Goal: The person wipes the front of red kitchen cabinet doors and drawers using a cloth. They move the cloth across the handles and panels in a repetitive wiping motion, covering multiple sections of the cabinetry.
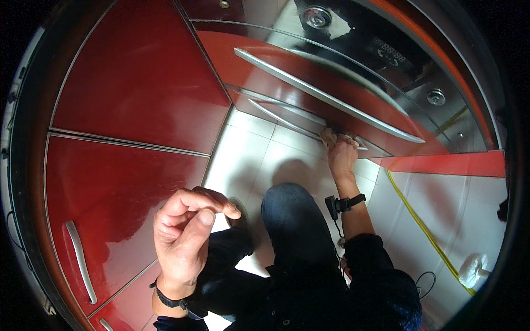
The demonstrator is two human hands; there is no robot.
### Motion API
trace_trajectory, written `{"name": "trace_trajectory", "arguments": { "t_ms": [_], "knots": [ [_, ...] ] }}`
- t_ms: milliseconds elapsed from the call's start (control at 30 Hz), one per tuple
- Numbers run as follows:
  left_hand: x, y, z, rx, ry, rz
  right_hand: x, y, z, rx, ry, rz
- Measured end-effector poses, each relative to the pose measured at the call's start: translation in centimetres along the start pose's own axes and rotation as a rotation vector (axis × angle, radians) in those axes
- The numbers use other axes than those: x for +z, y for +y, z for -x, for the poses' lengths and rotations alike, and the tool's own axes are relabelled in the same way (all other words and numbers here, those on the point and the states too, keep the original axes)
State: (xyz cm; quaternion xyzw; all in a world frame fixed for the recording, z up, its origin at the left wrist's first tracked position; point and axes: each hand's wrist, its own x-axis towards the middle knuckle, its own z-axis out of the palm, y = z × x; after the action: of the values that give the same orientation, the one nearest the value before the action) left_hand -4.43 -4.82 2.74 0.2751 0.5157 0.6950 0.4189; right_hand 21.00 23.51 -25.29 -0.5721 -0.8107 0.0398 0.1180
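The person is low before a red appliance, with knees in dark trousers (292,220) bent above a pale tiled floor (248,138). The right hand (343,151) is stretched forward to the right end of the lower handle (281,119), which is silver and curved, near the bottom of the appliance. A small, pale brown cloth-like thing (328,137) shows at the left side of this hand, just beside the same handle. The fingers are partly hidden, so one cannot tell whether this grip is clenched on the thing, on the handle, or only touching.

The left hand (185,231) is raised in front of a red cabinet door (127,204). Its fingers are half curled, the thumb lies near the forefinger, and the grip appears released.

Above the lower handle, a longer silver upper handle (326,96) crosses the red front, and two round knobs (317,17) sit on the dark panel. A black band (345,203) is around the right wrist. At the right, a yellow hose (418,216) runs along the white tiles.
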Motion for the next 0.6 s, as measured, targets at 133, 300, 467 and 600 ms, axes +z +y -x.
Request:
{"name": "trace_trajectory", "arguments": {
  "t_ms": [133,300,467,600],
  "knots": [
    [0.2,0.1,-0.2,0.011,-0.031,0.042,-0.5,-4.8,-1.8,-0.014,-0.138,-0.140],
    [0.7,0.0,0.1,-0.030,0.027,-0.002,4.8,-14.5,-5.4,-0.178,-0.155,-0.224],
    [1.1,0.3,0.7,0.017,0.051,0.004,6.7,-16.7,-5.9,-0.188,-0.080,-0.157],
    [2.5,-0.3,0.5,0.012,0.031,0.011,4.5,-17.4,-5.5,-0.665,0.376,-0.302]
  ]
}}
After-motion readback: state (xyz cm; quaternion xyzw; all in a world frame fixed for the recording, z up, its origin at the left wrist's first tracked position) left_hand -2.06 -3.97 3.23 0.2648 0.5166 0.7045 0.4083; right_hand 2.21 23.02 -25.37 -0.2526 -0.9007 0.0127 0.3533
